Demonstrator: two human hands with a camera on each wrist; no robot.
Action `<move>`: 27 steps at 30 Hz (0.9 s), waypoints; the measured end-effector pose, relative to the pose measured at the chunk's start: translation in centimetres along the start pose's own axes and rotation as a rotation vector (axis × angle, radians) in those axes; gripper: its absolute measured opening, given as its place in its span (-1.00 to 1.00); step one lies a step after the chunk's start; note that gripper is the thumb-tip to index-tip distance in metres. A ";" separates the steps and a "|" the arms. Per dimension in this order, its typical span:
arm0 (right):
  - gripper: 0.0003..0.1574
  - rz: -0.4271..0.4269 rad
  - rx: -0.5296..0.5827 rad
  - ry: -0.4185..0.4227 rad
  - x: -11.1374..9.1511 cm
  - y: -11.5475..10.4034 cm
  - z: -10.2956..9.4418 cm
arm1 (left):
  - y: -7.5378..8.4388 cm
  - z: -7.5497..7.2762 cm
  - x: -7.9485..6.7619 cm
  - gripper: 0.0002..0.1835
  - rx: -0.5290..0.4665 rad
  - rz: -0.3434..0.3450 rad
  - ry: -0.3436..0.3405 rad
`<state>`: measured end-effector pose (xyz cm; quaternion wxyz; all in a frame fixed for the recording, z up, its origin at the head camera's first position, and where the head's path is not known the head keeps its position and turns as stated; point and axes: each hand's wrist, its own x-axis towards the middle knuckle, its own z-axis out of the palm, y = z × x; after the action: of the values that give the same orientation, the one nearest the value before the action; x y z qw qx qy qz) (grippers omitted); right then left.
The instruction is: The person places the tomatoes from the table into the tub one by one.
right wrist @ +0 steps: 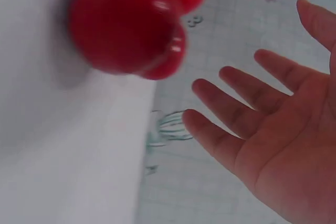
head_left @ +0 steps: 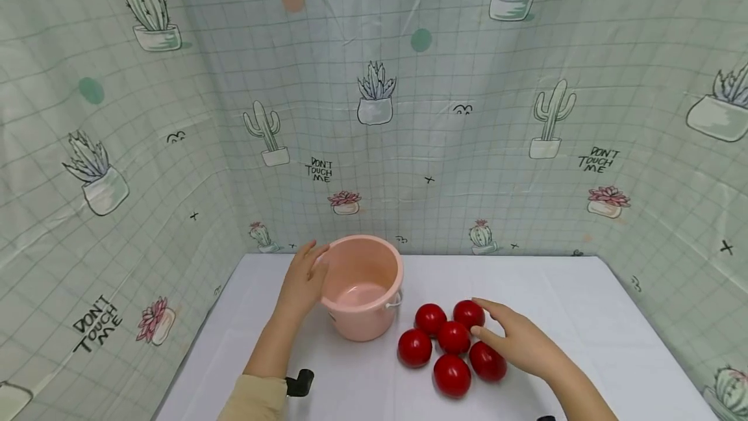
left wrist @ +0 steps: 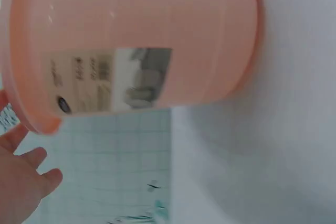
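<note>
A pink plastic bucket (head_left: 361, 323) stands upright on the table, its mouth tipped into view. My left hand (head_left: 300, 284) is at the bucket's left rim, fingers spread and loosely bent; whether they touch the rim is unclear. In the left wrist view a paper label (left wrist: 110, 80) shows on the bucket's side, and the left hand (left wrist: 21, 182) is beside its rim. Several glossy red, apple-like round things (head_left: 453, 338) lie clustered to the right of the bucket. My right hand (head_left: 520, 343) hovers at their right side, fingers extended, holding nothing; its palm (right wrist: 294, 145) faces the right wrist camera.
A white table (head_left: 350, 388) carries everything. Cloth printed with cacti (head_left: 374, 167) hangs behind it and along both sides. The bucket's white handle joint (head_left: 395, 301) faces the red round things.
</note>
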<state>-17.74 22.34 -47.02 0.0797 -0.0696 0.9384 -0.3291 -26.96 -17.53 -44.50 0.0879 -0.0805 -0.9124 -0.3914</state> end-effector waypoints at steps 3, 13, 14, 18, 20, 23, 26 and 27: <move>-0.12 0.080 0.086 0.012 -0.9 2.2 1.2 | -1.6 0.1 0.2 -0.49 -0.297 -0.142 -0.013; -0.01 0.198 0.265 0.004 -1.7 5.3 4.7 | -4.3 2.2 0.7 -0.38 -0.810 -0.190 -0.074; 0.00 0.205 0.268 0.001 -1.7 5.4 4.9 | -4.4 2.4 0.8 -0.37 -0.812 -0.189 -0.078; 0.02 0.240 0.275 -0.008 -1.8 5.6 5.3 | -4.4 2.9 1.1 -0.36 -0.802 -0.213 -0.087; 0.01 0.241 0.273 -0.019 -1.8 5.7 5.3 | -4.4 3.1 1.1 -0.38 -0.818 -0.219 -0.083; -0.01 0.242 0.276 -0.027 -1.8 5.9 5.5 | -4.5 3.4 1.1 -0.46 -0.865 -0.243 -0.071; -0.05 0.242 0.278 -0.024 -1.8 6.3 5.6 | -4.5 3.6 1.2 -0.52 -0.896 -0.257 -0.057; -0.06 0.241 0.274 -0.022 -1.8 6.3 5.7 | -4.5 3.6 1.2 -0.53 -0.902 -0.254 -0.052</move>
<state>-15.36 24.15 -55.19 0.1373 0.0511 0.8854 -0.4412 -29.41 -17.87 -49.87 -0.0272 -0.0082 -0.6557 -0.7545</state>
